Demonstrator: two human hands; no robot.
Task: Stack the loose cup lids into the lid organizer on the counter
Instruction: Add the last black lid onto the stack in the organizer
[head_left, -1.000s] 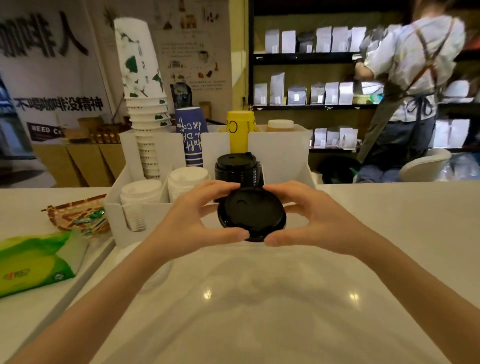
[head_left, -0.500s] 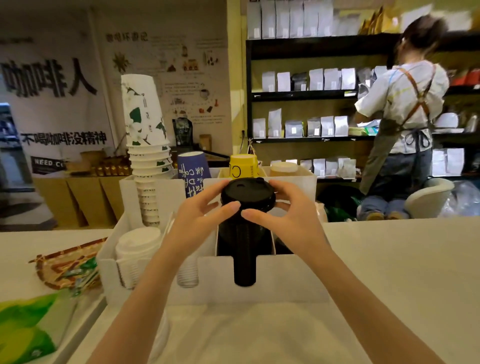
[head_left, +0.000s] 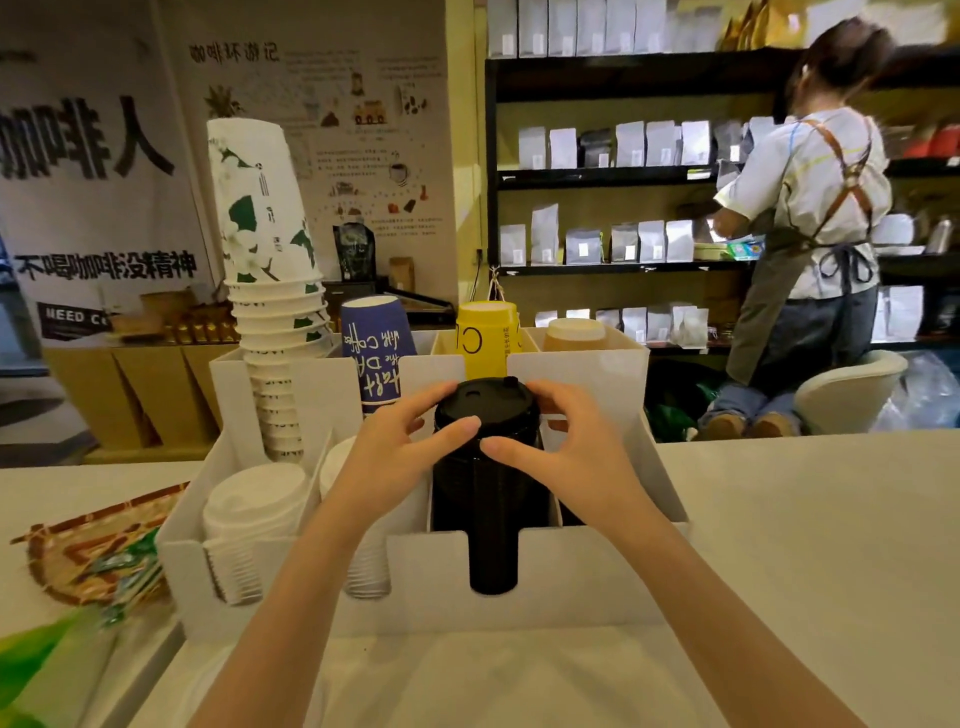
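Behind both hands' grip pinching the black lid (head_left: 485, 408), a blue cup (head_left: 375, 349) reads "Coffee".

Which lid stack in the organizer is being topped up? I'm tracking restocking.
The black lid stack, third slot from the left; both hands grip its top lid, while the white stacks sit untouched.

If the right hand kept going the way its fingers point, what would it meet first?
The right hand points left, fingertips already on the black lid topping the black stack. Past that it would likely meet the left hand on the lid's other side, though depth is unclear.
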